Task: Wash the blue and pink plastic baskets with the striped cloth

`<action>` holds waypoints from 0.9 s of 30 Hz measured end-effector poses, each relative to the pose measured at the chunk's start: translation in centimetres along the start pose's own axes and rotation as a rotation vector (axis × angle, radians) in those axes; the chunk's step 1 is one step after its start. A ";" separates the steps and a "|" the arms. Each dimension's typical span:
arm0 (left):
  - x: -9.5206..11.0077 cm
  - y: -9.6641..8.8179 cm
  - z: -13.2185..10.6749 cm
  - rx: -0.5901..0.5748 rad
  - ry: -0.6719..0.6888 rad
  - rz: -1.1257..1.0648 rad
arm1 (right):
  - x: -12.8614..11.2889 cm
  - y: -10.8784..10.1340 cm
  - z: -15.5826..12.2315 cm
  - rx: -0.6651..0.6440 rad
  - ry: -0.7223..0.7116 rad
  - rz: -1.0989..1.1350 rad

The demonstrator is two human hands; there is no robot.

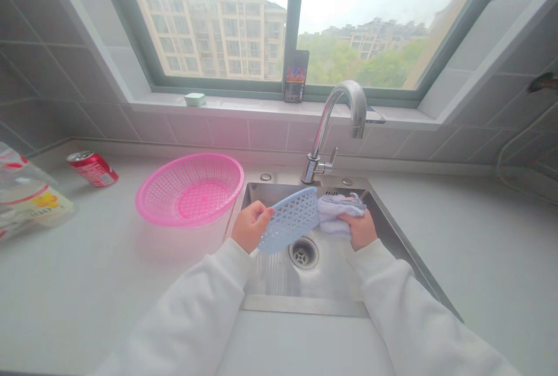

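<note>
Above the steel sink (305,305), my left hand (251,226) grips the near left rim of a light blue plastic basket (291,222) with a pattern of holes. The basket is tilted on its side. My right hand (361,227) is closed around a bunched white and grey cloth (335,213), which lies against or close beside the basket's right edge; the exact contact is unclear. Below them, the sink drain (303,253) shows in the basin floor. Behind the hands stands a chrome faucet (322,126), and no water is seen running from it.
A pink colander (152,210) sits on the counter left of the sink. Farther left are a red drink can (93,169) and a plastic package (37,201). On the window sill are a phone (296,77) leaning on the frame and a pale green block (195,99).
</note>
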State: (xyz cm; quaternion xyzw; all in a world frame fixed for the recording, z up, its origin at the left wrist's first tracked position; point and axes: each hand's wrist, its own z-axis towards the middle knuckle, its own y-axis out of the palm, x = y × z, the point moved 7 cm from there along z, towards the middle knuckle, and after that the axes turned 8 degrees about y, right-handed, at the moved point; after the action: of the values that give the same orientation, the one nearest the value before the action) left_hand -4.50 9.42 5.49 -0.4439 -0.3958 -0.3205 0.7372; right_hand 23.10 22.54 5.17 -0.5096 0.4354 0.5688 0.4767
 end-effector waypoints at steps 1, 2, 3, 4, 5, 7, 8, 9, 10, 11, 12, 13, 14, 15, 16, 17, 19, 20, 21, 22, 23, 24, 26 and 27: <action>-0.1 0.2 0.0 -0.002 -0.002 -0.002 | -0.3 0.7 -0.5 -0.047 -0.017 -0.008; -0.2 0.4 0.1 -0.009 -0.002 -0.001 | -0.6 1.6 -1.2 -0.113 -0.029 -0.020; -0.3 0.6 0.2 -0.020 0.001 0.004 | -0.8 2.4 -1.8 -0.166 -0.027 -0.027; -0.4 0.8 0.2 -0.032 0.005 0.010 | -0.7 3.2 -2.3 -0.224 -0.010 -0.028; -0.3 0.9 0.3 -0.044 0.009 0.018 | -0.6 3.8 -2.6 -0.262 0.013 -0.024; -0.2 0.8 0.3 -0.058 0.016 0.034 | -0.1 3.7 -2.3 -0.245 0.050 -0.002; -0.1 0.7 0.3 -0.062 0.019 0.040 | 0.1 3.0 -1.8 -0.196 0.057 0.011; 0.1 0.6 0.3 -0.067 0.023 0.043 | 0.2 2.1 -1.1 -0.124 0.056 0.022; 0.2 0.5 0.2 -0.073 0.028 0.046 | 0.3 1.1 -0.5 -0.058 0.050 0.031; 0.3 0.5 0.2 -0.080 0.033 0.048 | 0.3 0.3 0.1 -0.009 0.044 0.031; 0.4 0.5 0.2 -0.086 0.037 0.052 | 0.2 -0.3 0.5 0.026 0.030 0.022; 0.5 0.6 0.1 -0.091 0.041 0.057 | 0.0 -0.6 0.6 0.038 0.012 0.006; 0.4 0.8 0.1 -0.095 0.043 0.064 | -0.3 -0.4 0.4 0.032 -0.009 -0.012; 0.4 1.0 0.1 -0.099 0.043 0.072 | -0.6 0.1 0.0 0.005 -0.027 -0.029; 0.3 1.1 0.1 -0.103 0.042 0.081 | -0.8 0.9 -0.5 -0.043 -0.040 -0.042; 0.2 1.3 0.1 -0.108 0.039 0.091 | -1.0 1.9 -1.2 -0.103 -0.042 -0.046; 0.1 1.5 0.1 -0.119 0.035 0.108 | -1.0 3.7 -2.3 -0.208 -0.031 -0.052; 0.1 1.5 0.1 -0.124 0.033 0.112 | -0.9 4.2 -2.6 -0.229 -0.025 -0.052; 0.1 1.5 0.1 -0.129 0.033 0.114 | -0.7 4.2 -2.5 -0.224 -0.016 -0.045; 0.2 1.4 0.1 -0.131 0.033 0.112 | -0.5 3.8 -2.1 -0.187 -0.004 -0.032; 0.3 1.3 0.1 -0.134 0.035 0.107 | -0.1 2.9 -1.5 -0.129 0.012 -0.015; 0.4 1.2 0.1 -0.134 0.038 0.100 | 0.3 1.9 -0.8 -0.059 0.032 0.005; 0.5 1.0 0.1 -0.129 0.042 0.087 | 0.9 -0.1 0.4 0.064 0.061 0.017; 0.6 0.9 0.1 -0.124 0.042 0.083 | 1.0 -0.7 0.7 0.096 0.063 0.009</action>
State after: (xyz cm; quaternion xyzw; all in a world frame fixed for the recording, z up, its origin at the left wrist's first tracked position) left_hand -3.50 9.81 5.64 -0.4981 -0.3408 -0.3228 0.7291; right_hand 23.68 23.45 4.21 -0.5017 0.4791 0.5332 0.4841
